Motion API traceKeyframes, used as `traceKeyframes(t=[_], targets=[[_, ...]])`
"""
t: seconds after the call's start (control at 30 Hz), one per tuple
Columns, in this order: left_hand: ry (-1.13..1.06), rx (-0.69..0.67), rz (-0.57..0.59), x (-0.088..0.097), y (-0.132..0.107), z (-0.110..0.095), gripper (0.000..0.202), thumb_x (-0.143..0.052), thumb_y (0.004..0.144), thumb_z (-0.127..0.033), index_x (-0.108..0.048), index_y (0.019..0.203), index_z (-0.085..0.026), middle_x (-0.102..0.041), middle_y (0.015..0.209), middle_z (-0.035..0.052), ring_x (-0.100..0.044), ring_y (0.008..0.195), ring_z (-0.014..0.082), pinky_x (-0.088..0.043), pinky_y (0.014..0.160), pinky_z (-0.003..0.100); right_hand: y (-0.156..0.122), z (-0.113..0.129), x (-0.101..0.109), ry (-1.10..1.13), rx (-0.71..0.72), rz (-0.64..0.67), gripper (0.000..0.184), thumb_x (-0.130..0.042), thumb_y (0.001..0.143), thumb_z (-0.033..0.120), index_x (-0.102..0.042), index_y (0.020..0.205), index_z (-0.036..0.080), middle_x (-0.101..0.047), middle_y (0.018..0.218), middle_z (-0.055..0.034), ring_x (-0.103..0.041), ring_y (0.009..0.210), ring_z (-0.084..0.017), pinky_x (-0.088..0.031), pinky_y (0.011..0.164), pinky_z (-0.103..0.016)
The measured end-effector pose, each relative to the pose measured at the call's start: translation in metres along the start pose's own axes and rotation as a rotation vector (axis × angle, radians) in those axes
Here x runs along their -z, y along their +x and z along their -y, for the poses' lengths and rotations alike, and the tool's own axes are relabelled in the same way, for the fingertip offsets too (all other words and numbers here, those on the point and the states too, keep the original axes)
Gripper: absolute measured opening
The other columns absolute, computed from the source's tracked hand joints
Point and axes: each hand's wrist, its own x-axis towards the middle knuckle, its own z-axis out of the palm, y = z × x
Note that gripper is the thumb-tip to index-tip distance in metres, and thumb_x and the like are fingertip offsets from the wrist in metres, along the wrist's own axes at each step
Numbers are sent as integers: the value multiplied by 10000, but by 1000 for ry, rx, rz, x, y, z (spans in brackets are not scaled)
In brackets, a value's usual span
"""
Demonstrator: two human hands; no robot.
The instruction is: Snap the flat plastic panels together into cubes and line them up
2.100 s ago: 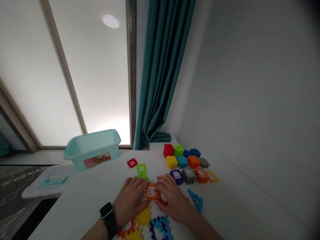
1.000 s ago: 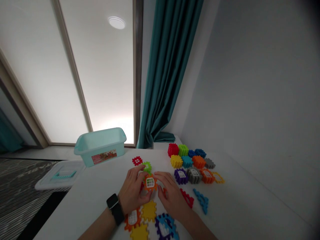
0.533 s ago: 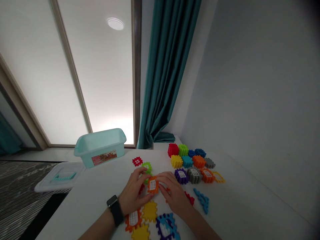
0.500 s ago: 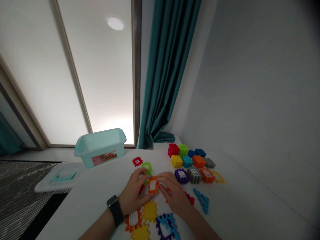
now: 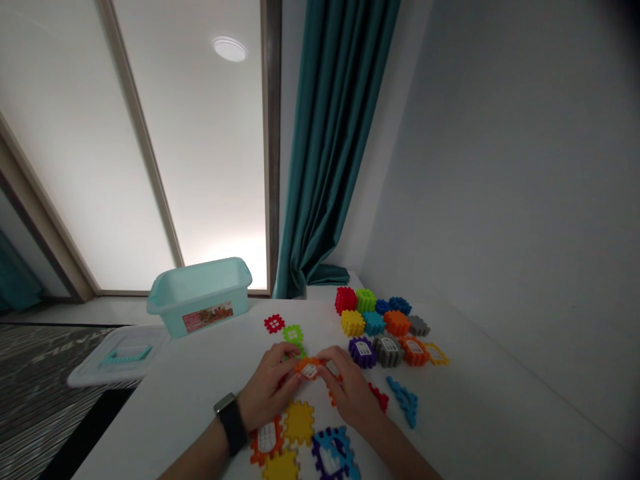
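Between both hands I hold an orange building tile (image 5: 309, 368) with notched edges and a pale lattice panel, tilted well back from upright. My left hand (image 5: 267, 388), with a dark watch on its wrist, pinches its left side. Fingers of my right hand (image 5: 349, 389) close on its right side. Under and behind my right fingers another orange tile (image 5: 333, 393) shows in part. Green tiles (image 5: 294, 335) lie just beyond my left fingertips. Nearer me lie yellow tiles (image 5: 299, 423), an orange lattice tile (image 5: 267, 439) and a purple and blue pair (image 5: 335, 453).
Stacks of coloured tiles, such as a purple stack (image 5: 363, 352) and a red stack (image 5: 345, 301), stand at right. Blue pieces (image 5: 404, 401) and a red piece (image 5: 379, 398) lie beside my right forearm. A mint bin (image 5: 200, 297) and its lid (image 5: 117, 355) are at left.
The orange tile has tipped from facing me to lying nearly flat between my fingers. Both hands stay in about the same place, with my right fingers shifted slightly.
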Motion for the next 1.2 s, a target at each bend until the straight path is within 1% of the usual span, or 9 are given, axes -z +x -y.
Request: traceKeyframes(t=[0.07, 0.2, 0.27, 0.43, 0.5, 0.63, 0.73, 0.97, 1.2], targets=[[38, -18, -51, -1, -1, 2, 312, -551, 939, -310, -594, 1235, -223, -580, 1241, 118, -548, 1138, 263, -491, 994, 435, 0, -1, 0, 18, -65, -1, 170, -456, 997, 283, -612, 1017, 219, -679, 957, -54, -635, 926, -208, -497, 838, -318], [130, -120, -100, -2, -3, 7, 622, -728, 808, -327, -479, 1371, -238, -570, 1277, 126, -544, 1143, 300, -495, 971, 472, 1, -2, 0, 72, -191, 12, 195, -487, 972, 309, -634, 1059, 213, -686, 944, -45, -650, 908, -206, -495, 845, -318], [170, -159, -112, -2, -3, 8, 636, -754, 798, -327, -488, 1370, -243, -582, 1259, 121, -554, 1126, 297, -502, 955, 463, 2, -3, 0, 99, -233, 27, 201, -503, 960, 318, -634, 1071, 214, -678, 924, -33, -656, 904, -204, -499, 831, -312], [252, -208, -139, 1, -1, 7, 543, -796, 787, -390, -583, 1257, -223, -611, 1184, 115, -575, 1061, 289, -514, 921, 451, 1, -2, -2, 130, -279, 71, 219, -489, 963, 321, -620, 1104, 215, -650, 891, -21, -659, 840, -191, -526, 715, -283], [281, -216, -153, 3, -1, 5, 524, -802, 783, -421, -606, 1222, -213, -613, 1166, 116, -577, 1047, 288, -513, 916, 452, 0, -1, -2, 96, -213, 51, 203, -492, 960, 289, -617, 1102, 217, -658, 950, -40, -656, 897, -201, -542, 778, -307], [303, -173, -231, 10, -1, 2, 476, -751, 824, -489, -628, 1178, -196, -620, 1139, 119, -583, 1030, 282, -520, 898, 437, -1, 3, 2, -56, 48, 37, 275, -548, 910, 193, -601, 1175, 245, -631, 1169, -82, -590, 1122, -239, -491, 1002, -402], [300, -141, -284, 12, -1, 4, 460, -705, 856, -513, -629, 1181, -196, -616, 1142, 123, -588, 1031, 282, -530, 883, 433, -2, 4, 4, -166, 149, 62, 358, -577, 886, 167, -580, 1231, 265, -597, 1260, -94, -558, 1185, -255, -480, 1036, -439], [297, -163, -327, 8, -2, 13, 481, -671, 866, -554, -623, 1187, -199, -612, 1141, 131, -586, 1026, 289, -541, 861, 448, -2, 3, 5, -270, 187, 111, 409, -575, 886, 146, -560, 1276, 269, -567, 1315, -103, -538, 1221, -262, -492, 1034, -463], [300, -126, -295, 13, -2, 3, 429, -701, 867, -490, -622, 1180, -207, -615, 1148, 122, -584, 1036, 284, -539, 875, 438, -1, 3, 6, -298, 200, 111, 414, -560, 887, 105, -579, 1263, 277, -573, 1292, -103, -555, 1198, -258, -515, 1006, -461]])
